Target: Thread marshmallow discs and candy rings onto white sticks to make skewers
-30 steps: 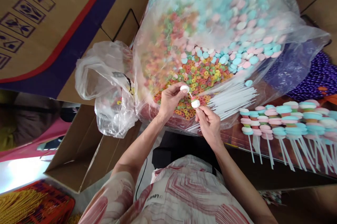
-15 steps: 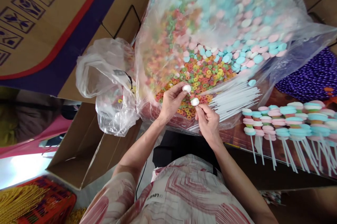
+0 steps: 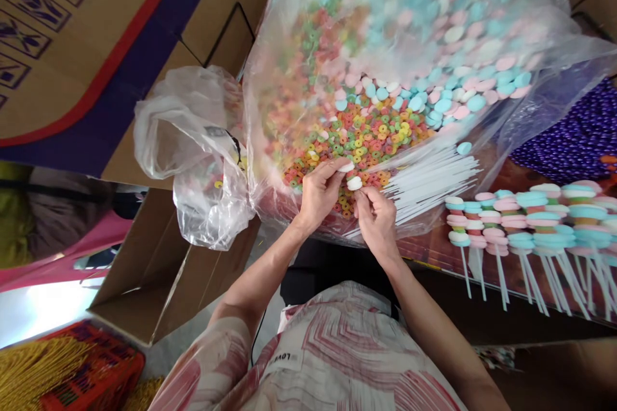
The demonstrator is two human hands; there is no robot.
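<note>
Two small white disc-shaped candies were in hand, close together, just above the heap of multicoloured ring candies (image 3: 366,134). The upper white disc (image 3: 346,167) sat pinched at the fingertips of the left hand (image 3: 319,195), lying roughly flat. The lower white disc (image 3: 355,183) was held at the fingertips of the right hand (image 3: 376,223), tilted slightly, its rounded face up. The two discs were nearly touching. Whether a thin white stick joined them could not be told; fingers hid that spot.
</note>
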